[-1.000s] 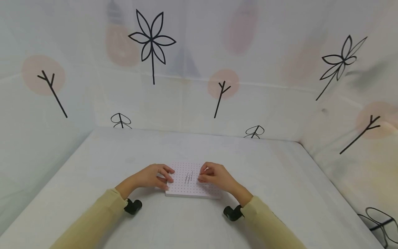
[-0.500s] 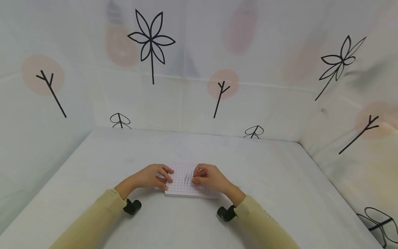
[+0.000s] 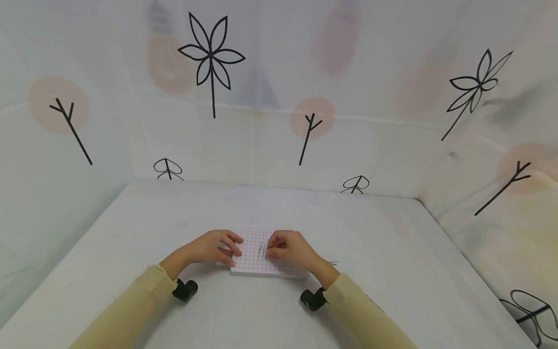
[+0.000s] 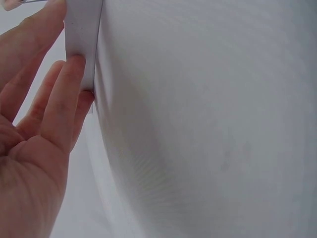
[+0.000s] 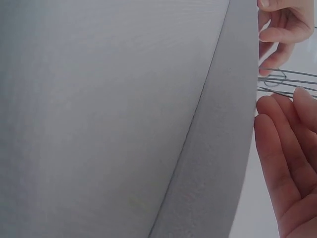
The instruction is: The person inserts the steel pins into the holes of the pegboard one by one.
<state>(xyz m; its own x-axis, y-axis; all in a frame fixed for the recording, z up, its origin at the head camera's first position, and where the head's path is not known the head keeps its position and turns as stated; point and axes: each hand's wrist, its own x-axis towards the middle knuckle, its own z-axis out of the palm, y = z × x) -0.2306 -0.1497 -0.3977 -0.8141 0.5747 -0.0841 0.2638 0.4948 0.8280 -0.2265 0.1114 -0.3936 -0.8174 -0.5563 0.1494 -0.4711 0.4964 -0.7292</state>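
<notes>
A white board with a grid of small dots lies flat, and several thin metal wires stand up from its middle. The left hand touches the board's left side with spread, slightly bent fingers; in the left wrist view fingertips of that hand rest against the board's side. Over the middle of the board, the right hand pinches a thin wire between thumb and fingers, beside the standing wires. From the right wrist view, the right hand is close to the wires, its thumb against one.
Thin wires lie on the white table to the right of the board, beyond the right wrist. Each wrist wears a black device. A patterned cloth wall stands behind the table.
The right hand has moved left across the board to the standing wires, uncovering wires on the table to the right. The left hand stays at the board's left side.
</notes>
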